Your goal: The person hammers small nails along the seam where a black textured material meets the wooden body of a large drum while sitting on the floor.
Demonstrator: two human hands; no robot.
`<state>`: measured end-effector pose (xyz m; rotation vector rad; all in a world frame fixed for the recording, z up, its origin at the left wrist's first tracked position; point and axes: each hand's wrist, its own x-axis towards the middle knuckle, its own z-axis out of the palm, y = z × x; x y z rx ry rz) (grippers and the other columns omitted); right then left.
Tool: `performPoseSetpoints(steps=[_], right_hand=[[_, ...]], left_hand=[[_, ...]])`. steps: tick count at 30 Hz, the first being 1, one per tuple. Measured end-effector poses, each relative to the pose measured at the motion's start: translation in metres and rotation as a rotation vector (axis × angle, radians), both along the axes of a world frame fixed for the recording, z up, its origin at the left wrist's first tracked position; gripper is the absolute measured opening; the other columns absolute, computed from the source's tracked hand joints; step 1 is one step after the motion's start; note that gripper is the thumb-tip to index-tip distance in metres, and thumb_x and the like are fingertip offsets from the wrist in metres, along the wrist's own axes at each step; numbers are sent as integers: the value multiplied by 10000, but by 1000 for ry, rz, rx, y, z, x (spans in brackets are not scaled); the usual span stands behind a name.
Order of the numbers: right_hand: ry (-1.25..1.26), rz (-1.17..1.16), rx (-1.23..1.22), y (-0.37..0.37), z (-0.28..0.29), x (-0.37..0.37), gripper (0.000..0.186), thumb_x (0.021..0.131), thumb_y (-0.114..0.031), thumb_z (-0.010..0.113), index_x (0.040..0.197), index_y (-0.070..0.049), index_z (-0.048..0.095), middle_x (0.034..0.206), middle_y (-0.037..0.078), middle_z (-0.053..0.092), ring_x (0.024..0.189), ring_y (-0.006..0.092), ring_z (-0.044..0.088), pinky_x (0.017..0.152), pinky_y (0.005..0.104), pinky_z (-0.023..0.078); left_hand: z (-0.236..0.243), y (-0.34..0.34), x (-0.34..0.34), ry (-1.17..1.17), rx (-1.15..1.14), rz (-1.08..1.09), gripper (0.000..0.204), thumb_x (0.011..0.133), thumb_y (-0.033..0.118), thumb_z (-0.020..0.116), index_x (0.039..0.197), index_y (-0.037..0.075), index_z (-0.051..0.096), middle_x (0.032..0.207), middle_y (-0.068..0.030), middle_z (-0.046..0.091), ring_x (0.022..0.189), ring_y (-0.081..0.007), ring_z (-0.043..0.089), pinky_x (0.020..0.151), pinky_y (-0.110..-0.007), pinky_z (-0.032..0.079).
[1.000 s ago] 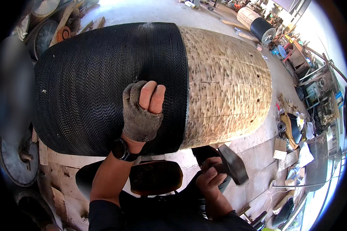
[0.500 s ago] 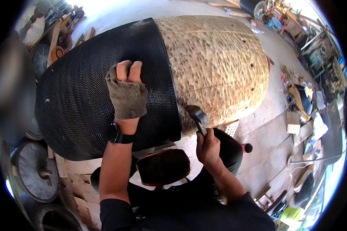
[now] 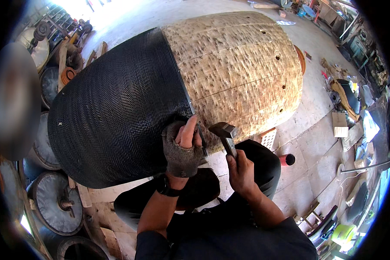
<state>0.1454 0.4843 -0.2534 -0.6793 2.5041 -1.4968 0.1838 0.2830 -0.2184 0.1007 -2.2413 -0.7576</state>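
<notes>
A big drum on its side is half wrapped in black ribbed sheet [image 3: 108, 104] and half bare pitted wood [image 3: 242, 69]. My left hand [image 3: 182, 147], in a grey fingerless glove with a black watch at the wrist, rests at the sheet's right edge with fingers bent together; what they hold is hidden. My right hand [image 3: 240, 173] grips a hammer [image 3: 223, 132] by its handle, its metal head over the wood just right of my left hand. My dark-clad knees are below the drum.
Metal discs and cylinders [image 3: 56, 197] with wooden planks are stacked at the left. A red can [image 3: 286, 159] stands on the floor at the right, beside a cardboard box [image 3: 339, 125], plastic bags and scrap [image 3: 346, 99]. Another roller lies in the far background.
My left hand has moved from the middle of the black sheet down and right to its edge. My right hand has brought the hammer from low at the right up beside it. The view has shifted.
</notes>
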Motion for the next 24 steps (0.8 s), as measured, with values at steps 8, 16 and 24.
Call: performPoseSetpoints(steps=[8, 16, 24], right_hand=[[112, 49, -53, -7, 13, 1, 224, 1008, -186, 587, 1061, 30, 555, 705, 174, 567, 583, 283, 557, 564, 373, 458], [239, 50, -63, -9, 27, 0, 186, 981, -123, 593, 1059, 40, 547, 728, 200, 593, 618, 362, 614, 569, 411, 474], [270, 48, -68, -10, 31, -2, 132, 968, -101, 582, 982, 10, 512, 700, 234, 592, 643, 465, 603, 549, 488, 461]], left_hand=[[20, 3, -2, -154, 6, 64, 625, 810, -40, 629, 1406, 83, 488, 900, -64, 640, 832, -237, 641, 956, -492, 435], [18, 14, -20, -115, -166, 218, 723, 801, 125, 736, 1443, 54, 412, 907, -55, 592, 834, -239, 598, 863, -451, 421], [22, 19, -22, -241, -100, 265, 747, 819, 182, 720, 1456, -14, 382, 941, -69, 603, 896, -256, 581, 864, -472, 417]])
